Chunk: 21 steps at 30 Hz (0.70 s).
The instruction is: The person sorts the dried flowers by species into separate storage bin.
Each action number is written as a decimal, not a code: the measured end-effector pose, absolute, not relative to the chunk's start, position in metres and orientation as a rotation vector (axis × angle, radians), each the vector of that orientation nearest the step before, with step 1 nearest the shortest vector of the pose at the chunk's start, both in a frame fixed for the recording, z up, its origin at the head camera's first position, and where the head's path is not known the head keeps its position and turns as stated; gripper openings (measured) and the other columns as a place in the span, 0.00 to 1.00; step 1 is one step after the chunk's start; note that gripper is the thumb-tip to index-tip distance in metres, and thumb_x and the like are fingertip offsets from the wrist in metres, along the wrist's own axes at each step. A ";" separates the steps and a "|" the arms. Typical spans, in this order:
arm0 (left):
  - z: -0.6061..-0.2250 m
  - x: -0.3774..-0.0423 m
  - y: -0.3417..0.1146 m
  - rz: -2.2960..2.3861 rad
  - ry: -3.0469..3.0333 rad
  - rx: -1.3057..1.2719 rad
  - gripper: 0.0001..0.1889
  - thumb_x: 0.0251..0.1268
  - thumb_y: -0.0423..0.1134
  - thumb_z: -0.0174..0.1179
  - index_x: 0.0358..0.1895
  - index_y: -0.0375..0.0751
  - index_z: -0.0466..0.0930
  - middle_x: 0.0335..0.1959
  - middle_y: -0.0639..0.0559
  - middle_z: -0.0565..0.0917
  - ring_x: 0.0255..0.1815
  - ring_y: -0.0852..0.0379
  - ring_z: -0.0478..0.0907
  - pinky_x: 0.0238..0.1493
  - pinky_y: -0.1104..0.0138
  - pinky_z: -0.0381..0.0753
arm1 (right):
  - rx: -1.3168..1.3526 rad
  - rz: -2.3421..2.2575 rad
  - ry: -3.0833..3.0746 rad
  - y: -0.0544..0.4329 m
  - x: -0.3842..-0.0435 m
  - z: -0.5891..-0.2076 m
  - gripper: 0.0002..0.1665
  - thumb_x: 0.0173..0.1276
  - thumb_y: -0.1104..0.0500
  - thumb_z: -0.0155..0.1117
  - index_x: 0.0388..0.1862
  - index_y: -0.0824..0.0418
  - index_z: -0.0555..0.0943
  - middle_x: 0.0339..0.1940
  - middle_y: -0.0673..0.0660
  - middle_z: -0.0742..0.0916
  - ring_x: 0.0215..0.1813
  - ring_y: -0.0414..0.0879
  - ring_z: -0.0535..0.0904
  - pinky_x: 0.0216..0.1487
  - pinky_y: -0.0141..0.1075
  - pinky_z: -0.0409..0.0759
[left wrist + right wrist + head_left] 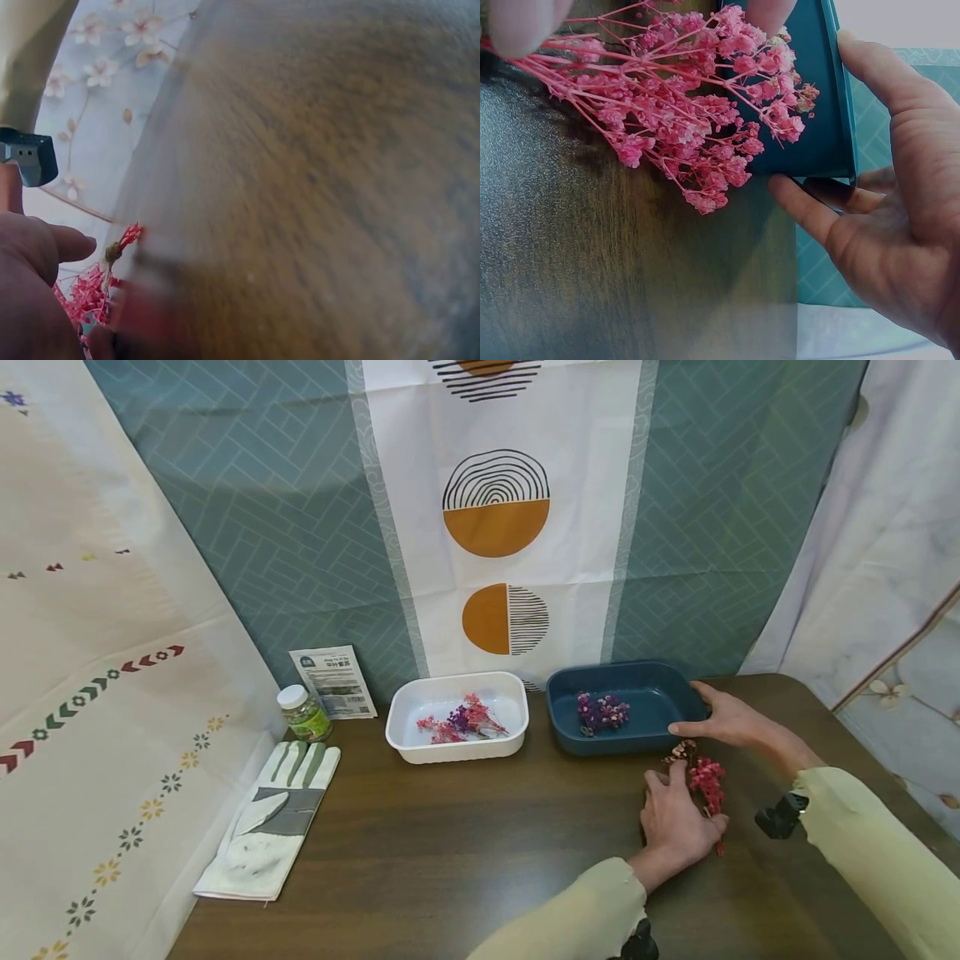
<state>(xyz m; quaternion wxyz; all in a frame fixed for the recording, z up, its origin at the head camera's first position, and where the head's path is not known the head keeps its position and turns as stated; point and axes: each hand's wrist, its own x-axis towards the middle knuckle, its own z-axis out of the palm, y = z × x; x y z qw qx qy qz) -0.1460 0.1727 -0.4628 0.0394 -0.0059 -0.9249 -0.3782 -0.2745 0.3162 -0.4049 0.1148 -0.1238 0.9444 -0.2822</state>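
Observation:
My left hand holds a bunch of pink dried flowers low over the table, beside the near right corner of a dark blue baking dish. Its thumb lies by the stems, which a brownish band ties in the left wrist view; some fingers are hidden there. My right hand grips the right end of the dish, thumb at the near corner and fingers at the far side. In the right wrist view the pink blossoms overlap the dish's wall. Purple dried flowers lie inside the dish.
Left of the blue dish stands a white dish with pink and purple dried flowers in it. Further left are a lidded jar, a printed packet and a white and grey glove. A hanging cloth backs the table.

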 end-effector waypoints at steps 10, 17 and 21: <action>-0.467 -0.150 0.176 -1.018 -2.888 -0.052 0.43 0.40 0.60 0.80 0.64 0.68 0.70 0.43 0.55 0.67 0.34 0.56 0.75 0.32 0.60 0.79 | -0.344 -0.815 2.769 0.317 -0.275 -0.405 0.68 0.64 0.36 0.68 0.76 0.80 0.42 0.70 0.87 0.56 0.68 0.82 0.57 0.61 0.70 0.64; -0.466 -0.150 0.182 -0.884 -2.959 -0.028 0.40 0.38 0.63 0.79 0.60 0.69 0.72 0.43 0.55 0.68 0.38 0.56 0.72 0.32 0.61 0.80 | -0.334 -0.799 2.767 0.316 -0.273 -0.404 0.68 0.64 0.35 0.68 0.76 0.80 0.42 0.70 0.87 0.56 0.68 0.82 0.57 0.60 0.71 0.64; -0.466 -0.150 0.182 -0.928 -2.956 -0.038 0.36 0.41 0.57 0.80 0.57 0.67 0.73 0.41 0.56 0.68 0.36 0.57 0.70 0.32 0.62 0.79 | -0.323 -0.793 2.767 0.316 -0.273 -0.403 0.68 0.64 0.35 0.67 0.76 0.80 0.42 0.70 0.87 0.56 0.68 0.82 0.57 0.60 0.71 0.64</action>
